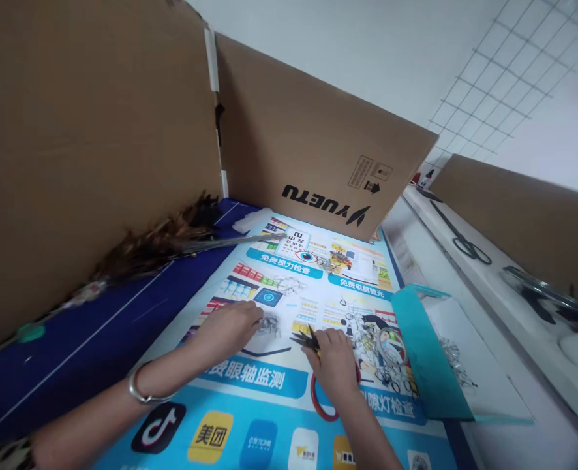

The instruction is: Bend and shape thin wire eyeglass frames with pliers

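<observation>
My left hand [230, 326] rests on a printed poster mat [269, 385], fingers curled and pinched on a small dark wire piece [268, 323]. A silver bangle [139, 386] circles that wrist. My right hand [335, 362] is closed round red-handled scissors [318, 398], whose dark blades [303, 338] point left toward the wire piece. Small wire shapes lie scattered on the mat between and beyond the hands.
Cardboard walls [98, 130] stand on the left and at the back. A feather duster [162, 241] lies along the left wall. A teal folder with a white sheet [436, 352] lies to the right, a tape roll [391, 344] beside it. Black scissors [465, 241] rest on the white ledge.
</observation>
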A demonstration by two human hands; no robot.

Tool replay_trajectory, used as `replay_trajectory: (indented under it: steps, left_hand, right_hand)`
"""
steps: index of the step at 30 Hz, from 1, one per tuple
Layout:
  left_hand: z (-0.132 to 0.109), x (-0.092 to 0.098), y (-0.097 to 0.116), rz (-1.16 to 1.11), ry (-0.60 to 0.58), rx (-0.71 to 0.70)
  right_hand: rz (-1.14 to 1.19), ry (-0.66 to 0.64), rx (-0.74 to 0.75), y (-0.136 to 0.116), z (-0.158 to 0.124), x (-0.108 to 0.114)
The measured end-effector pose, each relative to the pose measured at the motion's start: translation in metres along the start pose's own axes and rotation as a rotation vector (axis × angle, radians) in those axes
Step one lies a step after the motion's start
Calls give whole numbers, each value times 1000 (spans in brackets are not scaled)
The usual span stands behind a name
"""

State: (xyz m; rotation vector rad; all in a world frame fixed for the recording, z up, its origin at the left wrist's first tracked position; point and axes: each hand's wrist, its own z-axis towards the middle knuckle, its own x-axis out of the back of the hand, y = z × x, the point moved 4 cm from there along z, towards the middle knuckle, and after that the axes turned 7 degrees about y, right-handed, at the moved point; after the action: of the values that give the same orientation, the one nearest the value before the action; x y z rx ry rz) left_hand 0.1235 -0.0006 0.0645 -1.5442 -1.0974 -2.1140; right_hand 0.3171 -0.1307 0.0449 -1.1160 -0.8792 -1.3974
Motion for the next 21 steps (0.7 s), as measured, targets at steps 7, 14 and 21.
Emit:
replay_trajectory:
  steps: [7, 14, 21]
  left_hand:
    - [15, -27, 4, 7, -16, -46]
    - [6, -43, 2, -138, -26, -164]
    - [6, -48, -6, -151, 55, -234]
  right_hand:
    - [13, -3, -6, 1, 4, -2]
    - [48, -51, -11, 1, 7, -4]
    - [90, -95, -33, 4, 8, -4]
